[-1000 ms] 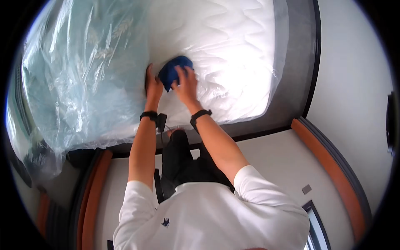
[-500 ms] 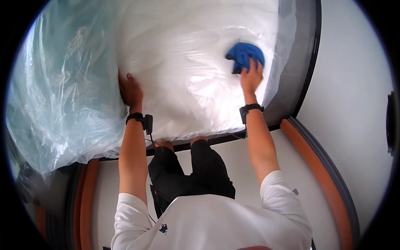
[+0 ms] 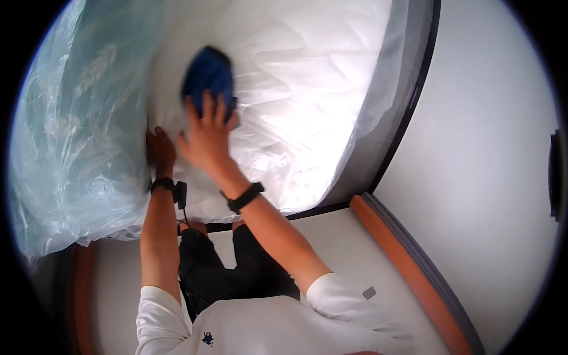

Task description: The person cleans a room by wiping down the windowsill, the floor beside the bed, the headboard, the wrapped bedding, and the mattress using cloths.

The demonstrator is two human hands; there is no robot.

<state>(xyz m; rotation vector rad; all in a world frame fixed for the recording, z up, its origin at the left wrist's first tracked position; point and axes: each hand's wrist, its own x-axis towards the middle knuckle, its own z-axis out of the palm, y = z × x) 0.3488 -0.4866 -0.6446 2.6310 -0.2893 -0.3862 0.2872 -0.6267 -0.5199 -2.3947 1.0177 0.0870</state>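
My right hand is on a dark blue cloth, its fingers spread over the near end, and the cloth is blurred by motion. Beneath it lies a white quilted mattress covered in clear plastic. My left hand is just left of the right one, against the side of a pale green plastic-wrapped piece that rises along the left. Its fingers are extended, partly in shadow, and hold nothing I can see.
A dark frame edge runs along the mattress's right side, with a white wall or panel beyond. An orange-brown strip with grey trim crosses the lower right. My legs in black shorts stand close to the near edge.
My right hand has swept the blue cloth leftward across the mattress, close to my left hand. My left hand stays against the green piece while the view has shifted.
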